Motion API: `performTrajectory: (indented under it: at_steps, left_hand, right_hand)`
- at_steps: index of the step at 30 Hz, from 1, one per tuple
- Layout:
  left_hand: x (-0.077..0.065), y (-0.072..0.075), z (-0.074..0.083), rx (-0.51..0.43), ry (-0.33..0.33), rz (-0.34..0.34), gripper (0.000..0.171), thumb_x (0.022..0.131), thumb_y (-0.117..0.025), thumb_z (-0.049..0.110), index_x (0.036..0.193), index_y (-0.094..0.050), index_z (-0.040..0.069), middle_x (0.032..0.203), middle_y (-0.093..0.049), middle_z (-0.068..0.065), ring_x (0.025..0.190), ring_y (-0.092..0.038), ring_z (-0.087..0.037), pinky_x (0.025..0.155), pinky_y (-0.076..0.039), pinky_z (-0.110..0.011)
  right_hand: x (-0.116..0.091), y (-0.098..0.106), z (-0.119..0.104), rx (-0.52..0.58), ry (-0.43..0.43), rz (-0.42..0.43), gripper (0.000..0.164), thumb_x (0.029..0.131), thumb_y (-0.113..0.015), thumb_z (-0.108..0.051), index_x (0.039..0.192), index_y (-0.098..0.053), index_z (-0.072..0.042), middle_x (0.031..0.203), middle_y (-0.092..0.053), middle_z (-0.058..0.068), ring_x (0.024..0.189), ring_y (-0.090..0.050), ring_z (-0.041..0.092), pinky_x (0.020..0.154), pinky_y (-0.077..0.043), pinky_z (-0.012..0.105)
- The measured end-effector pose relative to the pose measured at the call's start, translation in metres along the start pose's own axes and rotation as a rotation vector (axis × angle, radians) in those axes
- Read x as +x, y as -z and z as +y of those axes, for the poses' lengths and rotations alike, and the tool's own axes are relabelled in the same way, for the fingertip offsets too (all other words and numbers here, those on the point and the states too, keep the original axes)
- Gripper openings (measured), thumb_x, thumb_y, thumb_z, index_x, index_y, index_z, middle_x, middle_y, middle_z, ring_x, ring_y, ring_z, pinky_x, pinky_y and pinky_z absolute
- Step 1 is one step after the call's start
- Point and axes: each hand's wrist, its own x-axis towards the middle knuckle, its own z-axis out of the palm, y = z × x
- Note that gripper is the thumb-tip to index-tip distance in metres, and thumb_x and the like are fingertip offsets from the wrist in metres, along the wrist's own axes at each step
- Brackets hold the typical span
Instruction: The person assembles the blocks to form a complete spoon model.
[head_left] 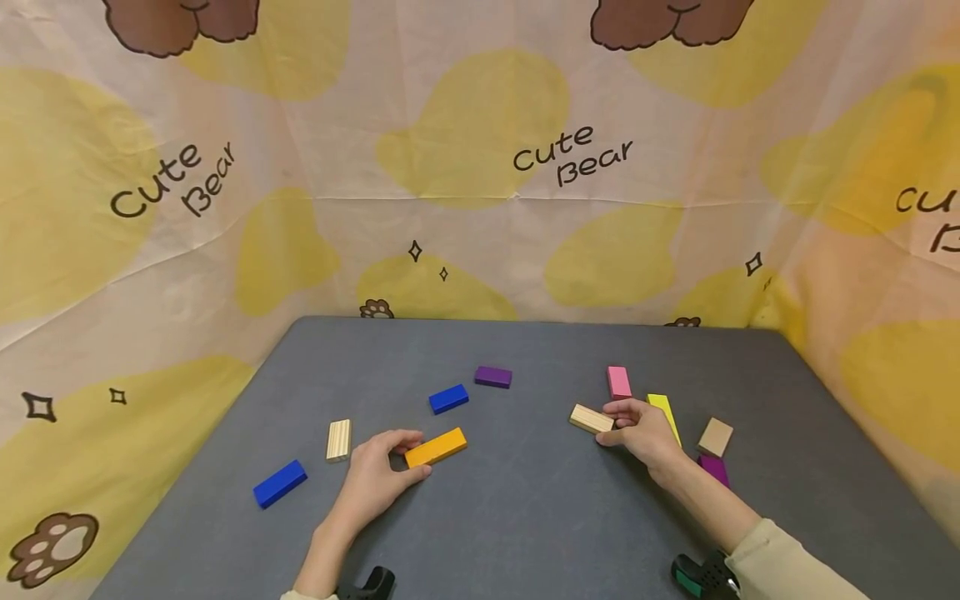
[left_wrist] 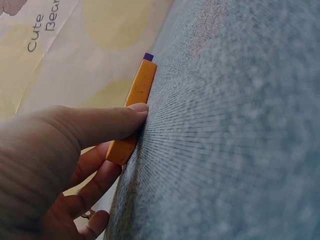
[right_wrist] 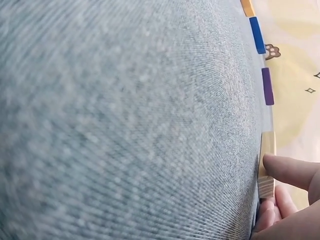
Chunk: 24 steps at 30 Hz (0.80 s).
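Observation:
My left hand pinches the near end of an orange block close over the grey table. In the left wrist view the thumb lies across the orange block, with the fingers behind it. To the right, my right hand grips one end of a plain wooden block between thumb and fingers. The right wrist view shows the thumb on the side of that wooden block. A pink block and a yellow block lie near the right hand; the hand partly covers the yellow one.
On the grey table, a wooden block and blue block lie left of the left hand. Another blue block and a purple block lie farther back. A tan block and magenta block lie right of the right forearm.

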Motion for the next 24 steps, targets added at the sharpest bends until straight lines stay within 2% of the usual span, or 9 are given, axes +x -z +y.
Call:
performTrajectory:
  at_steps: [8, 18, 24]
  left_hand:
    - [0.0001, -0.0002, -0.0013, -0.004, -0.005, 0.005, 0.043, 0.072, -0.089, 0.015, 0.112, -0.073, 0.010, 0.099, -0.068, 0.005, 0.090, -0.058, -0.012, 0.086, -0.047, -0.040]
    - [-0.0035, -0.0001, -0.0041, 0.008, 0.008, 0.009, 0.044, 0.072, -0.089, 0.016, 0.112, -0.073, 0.011, 0.099, -0.068, 0.005, 0.090, -0.058, -0.012, 0.086, -0.047, -0.041]
    - [0.0006, -0.0024, -0.0035, 0.008, -0.025, 0.017, 0.044, 0.072, -0.089, 0.016, 0.113, -0.073, 0.010, 0.102, -0.068, 0.003, 0.092, -0.059, -0.013, 0.086, -0.047, -0.041]
  right_hand:
    - [-0.0002, -0.0008, 0.0007, -0.015, -0.012, 0.002, 0.049, 0.076, -0.084, -0.003, 0.121, -0.063, 0.001, 0.113, -0.059, 0.015, 0.101, -0.048, 0.028, 0.083, -0.042, 0.036]
    - [0.0000, -0.0030, 0.0019, 0.002, -0.002, -0.014, 0.046, 0.077, -0.083, -0.003, 0.120, -0.064, 0.000, 0.110, -0.058, 0.013, 0.100, -0.048, 0.027, 0.081, -0.042, 0.034]
    - [0.0014, 0.0000, 0.0015, -0.009, 0.008, -0.001, 0.046, 0.078, -0.082, -0.002, 0.120, -0.064, 0.001, 0.109, -0.059, 0.013, 0.100, -0.048, 0.027, 0.082, -0.042, 0.034]
